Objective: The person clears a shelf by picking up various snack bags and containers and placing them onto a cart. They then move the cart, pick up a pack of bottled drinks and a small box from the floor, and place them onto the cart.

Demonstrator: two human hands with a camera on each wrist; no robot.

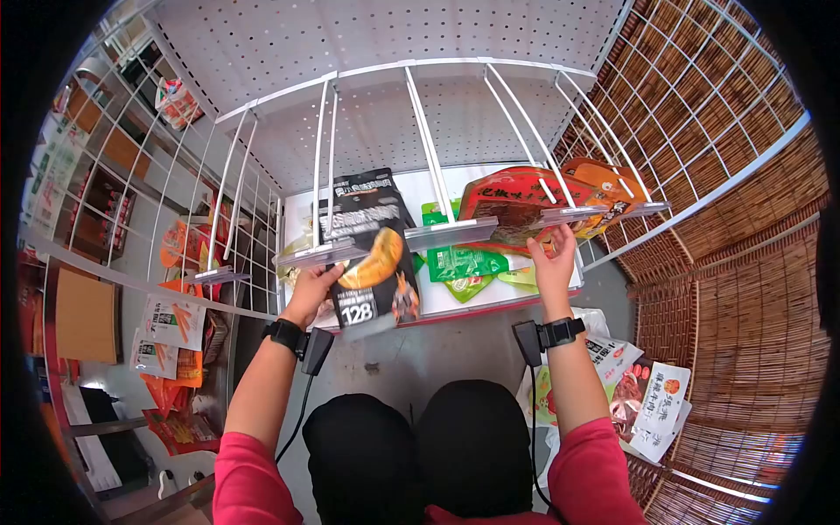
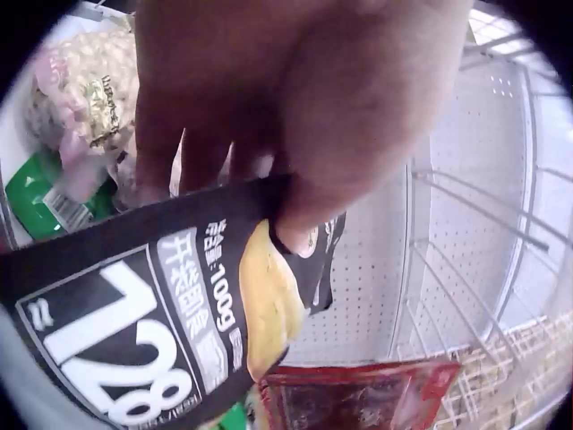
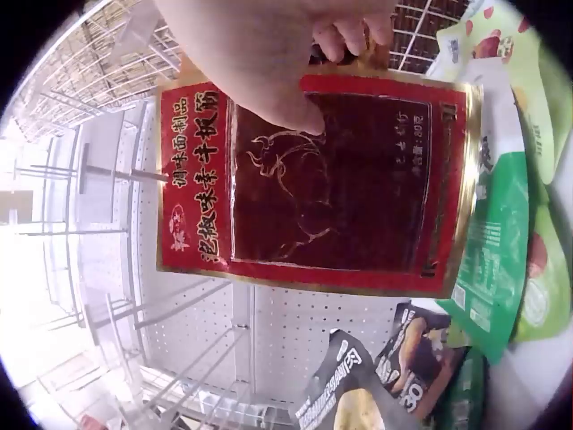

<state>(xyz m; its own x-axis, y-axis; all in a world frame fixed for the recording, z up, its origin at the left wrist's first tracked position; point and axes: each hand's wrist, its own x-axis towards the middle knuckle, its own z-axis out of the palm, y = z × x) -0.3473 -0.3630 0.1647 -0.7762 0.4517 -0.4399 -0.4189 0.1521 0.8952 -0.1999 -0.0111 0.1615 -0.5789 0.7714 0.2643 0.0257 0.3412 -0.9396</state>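
My left hand [image 1: 308,296] pinches a black snack pouch [image 1: 367,293] printed with a large 128, the thumb on its front and the fingers behind. That pouch overlaps another black pouch [image 1: 360,185] in the head view. At the right, my right hand [image 1: 554,262] holds a flat red packet [image 3: 358,206] with a gold bull outline and gold edging. Its thumb lies across the dark front window, with fingers behind the edge. An orange packet [image 1: 604,179] lies behind the red one. Green packets [image 1: 464,262] lie between the two hands on the white shelf [image 1: 437,308].
White display hooks [image 1: 424,131] with clear label holders [image 1: 451,233] reach over the shelf from a crossbar. Wire grid panels [image 1: 700,96] flank both sides. More packets [image 1: 643,398] lie by a woven screen [image 1: 744,350] at right; others hang at left [image 1: 175,324].
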